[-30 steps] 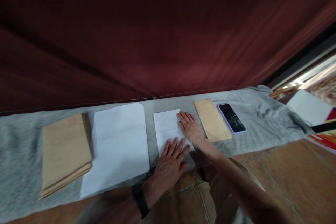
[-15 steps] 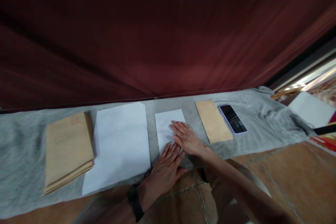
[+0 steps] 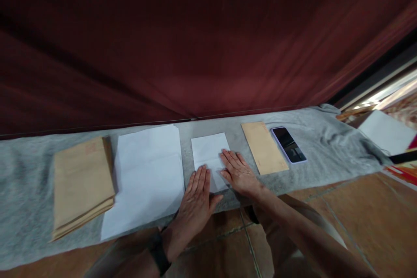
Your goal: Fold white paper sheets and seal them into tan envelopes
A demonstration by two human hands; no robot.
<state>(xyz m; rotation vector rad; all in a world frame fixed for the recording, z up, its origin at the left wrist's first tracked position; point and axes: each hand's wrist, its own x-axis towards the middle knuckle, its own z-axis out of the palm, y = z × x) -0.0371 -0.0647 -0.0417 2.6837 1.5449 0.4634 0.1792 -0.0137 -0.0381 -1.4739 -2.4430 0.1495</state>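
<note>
A small folded sheet of white paper [image 3: 210,145] lies on the grey cloth between my hands. My left hand [image 3: 197,197] rests flat, its fingertips on the sheet's lower left part and its thumb spread. Flat on the right edge of the same sheet is my right hand [image 3: 239,171], fingers stretched out. To the left lies a stack of larger white paper [image 3: 150,173]. A single brown envelope [image 3: 264,147] is right of my right hand, with a phone [image 3: 288,144] in a light purple case beside it.
At the far left, a pile of brown envelopes [image 3: 83,182] overlaps the paper stack's edge. The grey cloth [image 3: 26,191] runs along a dark red curtain [image 3: 208,52]. Tiled floor [image 3: 368,217] shows in front. A white object [image 3: 386,132] lies at the far right.
My hands have moved apart on the folded sheet: the left slid left and slightly up, the right shifted right. More of the sheet now shows between them.
</note>
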